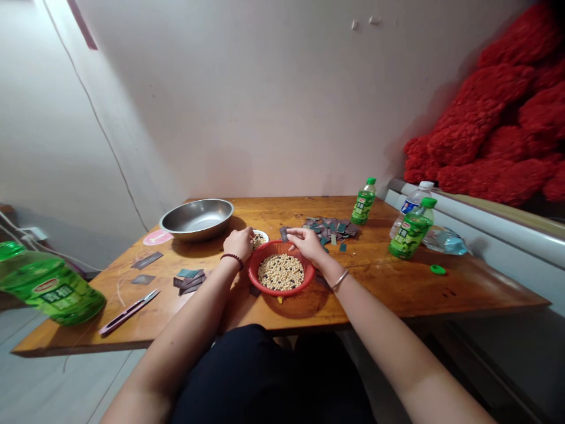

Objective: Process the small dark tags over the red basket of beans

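My left hand (239, 244), a dark beaded bracelet on its wrist, is closed at the edge of a small white bowl (260, 235) of mixed beads. Whatever its fingers may hold is too small or hidden. Above the far right rim of a red plastic basket (253, 275), my right hand (306, 243) pinches a small dark rectangular piece (283, 234). Cream beads (282, 270) with scattered dark ones lie inside the basket. Behind the right hand spreads a pile of similar dark and green rectangular pieces (333, 228).
A steel basin (198, 221) stands at the back left. Nearer are stacked dark pieces (189, 281), thread snips (129, 312) and a large green bottle (53, 288). On the right stand two green bottles (364, 201), a clear bottle (412, 200) and a loose green cap (438, 270).
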### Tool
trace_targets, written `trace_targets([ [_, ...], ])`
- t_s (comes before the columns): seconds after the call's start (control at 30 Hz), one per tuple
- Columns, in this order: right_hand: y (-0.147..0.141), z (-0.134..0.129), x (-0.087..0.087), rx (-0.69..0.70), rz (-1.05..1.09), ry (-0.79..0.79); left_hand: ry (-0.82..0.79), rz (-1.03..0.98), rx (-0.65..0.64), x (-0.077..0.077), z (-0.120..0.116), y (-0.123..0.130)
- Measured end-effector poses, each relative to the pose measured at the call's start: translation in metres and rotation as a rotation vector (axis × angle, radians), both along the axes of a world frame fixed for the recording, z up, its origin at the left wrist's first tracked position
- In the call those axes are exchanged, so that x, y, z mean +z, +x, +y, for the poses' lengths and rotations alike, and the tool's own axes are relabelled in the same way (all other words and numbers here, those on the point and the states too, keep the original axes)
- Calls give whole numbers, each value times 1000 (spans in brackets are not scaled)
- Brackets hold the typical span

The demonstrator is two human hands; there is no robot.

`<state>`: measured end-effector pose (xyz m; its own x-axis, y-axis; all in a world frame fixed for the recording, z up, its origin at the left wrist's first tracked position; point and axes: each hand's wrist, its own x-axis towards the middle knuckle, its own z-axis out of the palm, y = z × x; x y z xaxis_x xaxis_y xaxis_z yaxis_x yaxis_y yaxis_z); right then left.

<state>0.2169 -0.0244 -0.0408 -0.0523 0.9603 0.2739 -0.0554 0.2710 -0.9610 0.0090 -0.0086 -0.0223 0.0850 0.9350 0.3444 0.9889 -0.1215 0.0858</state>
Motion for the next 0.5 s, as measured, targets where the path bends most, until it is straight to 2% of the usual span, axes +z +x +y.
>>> trace_targets([
  [0.3, -1, 0, 0, -17, -25, -12, 30, 70, 41, 1, -1, 1],
  [0.5, -1, -1, 1, -16, -30, -18, -32, 62, 64, 0, 0, 0],
])
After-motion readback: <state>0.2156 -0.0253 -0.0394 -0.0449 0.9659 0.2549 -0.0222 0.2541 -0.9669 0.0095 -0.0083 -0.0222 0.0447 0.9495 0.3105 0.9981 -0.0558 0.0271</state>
